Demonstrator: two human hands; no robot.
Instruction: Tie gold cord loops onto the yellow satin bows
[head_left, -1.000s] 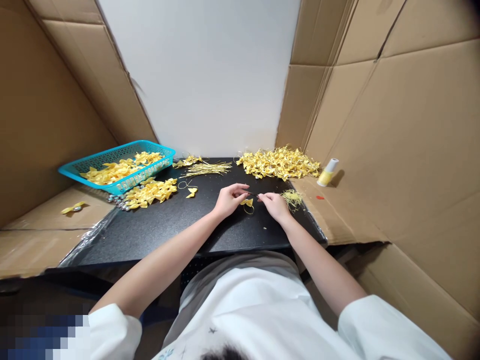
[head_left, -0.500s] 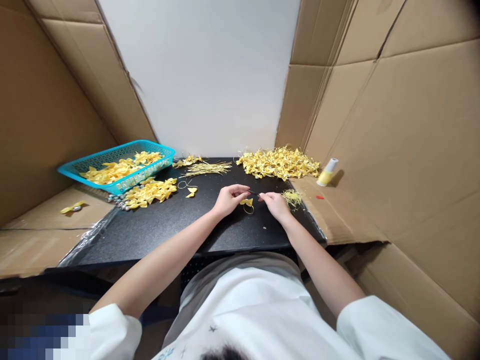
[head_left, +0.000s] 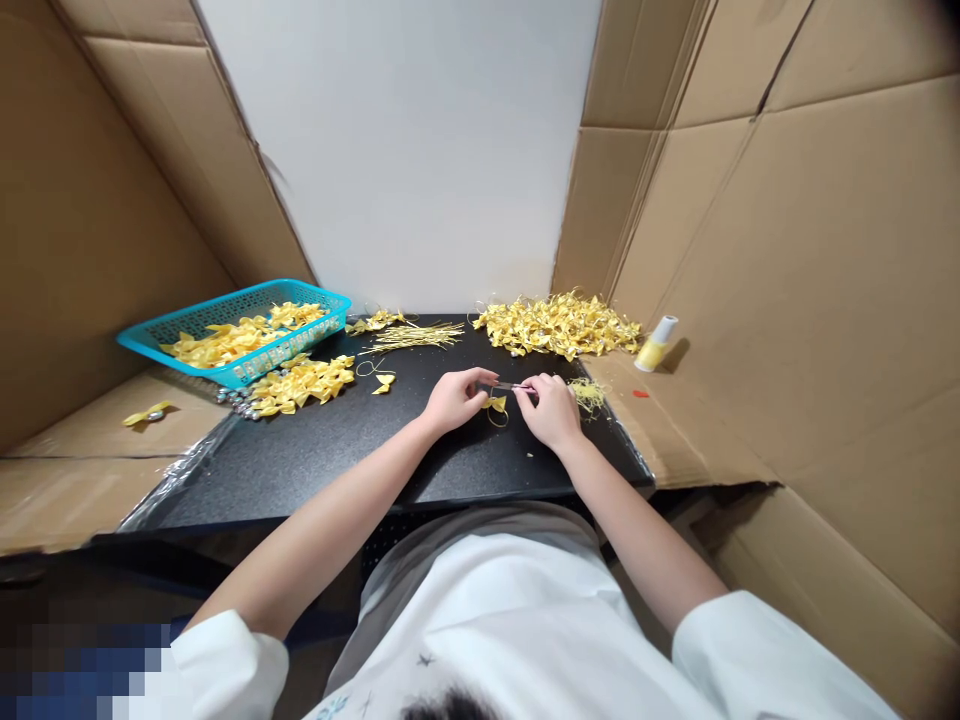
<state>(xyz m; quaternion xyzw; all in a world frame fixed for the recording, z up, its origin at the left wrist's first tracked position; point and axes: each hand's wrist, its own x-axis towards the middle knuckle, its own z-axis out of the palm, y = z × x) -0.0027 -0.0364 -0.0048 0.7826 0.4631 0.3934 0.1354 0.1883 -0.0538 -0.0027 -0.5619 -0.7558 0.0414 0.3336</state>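
Over the dark tabletop my left hand point(head_left: 453, 399) is closed, its thumb and fingertips pinched at the left end of a slim tool point(head_left: 507, 386). The tool looks dark and metallic with a pinkish end, too small to name its kind. My right hand point(head_left: 551, 411) is closed around that pinkish end. Just below the fingertips hangs or lies a yellow ribbon bow point(head_left: 496, 404) with a loop of thin gold cord point(head_left: 498, 424); whether the left fingers hold it is unclear. Another bow with a cord loop point(head_left: 384, 383) lies left of my left hand.
A turquoise basket point(head_left: 234, 378) of yellow bows stands at the left, more bows point(head_left: 304, 385) before it. Gold cords point(head_left: 418, 336) lie at the back, beside a large bow pile point(head_left: 559, 326). At right are cord scraps point(head_left: 589, 397) and a yellow thread spool point(head_left: 655, 344).
My right hand has shifted slightly right and its fingers have curled in around the tool, whose pinkish end now shows. The left hand has stayed nearly in place.
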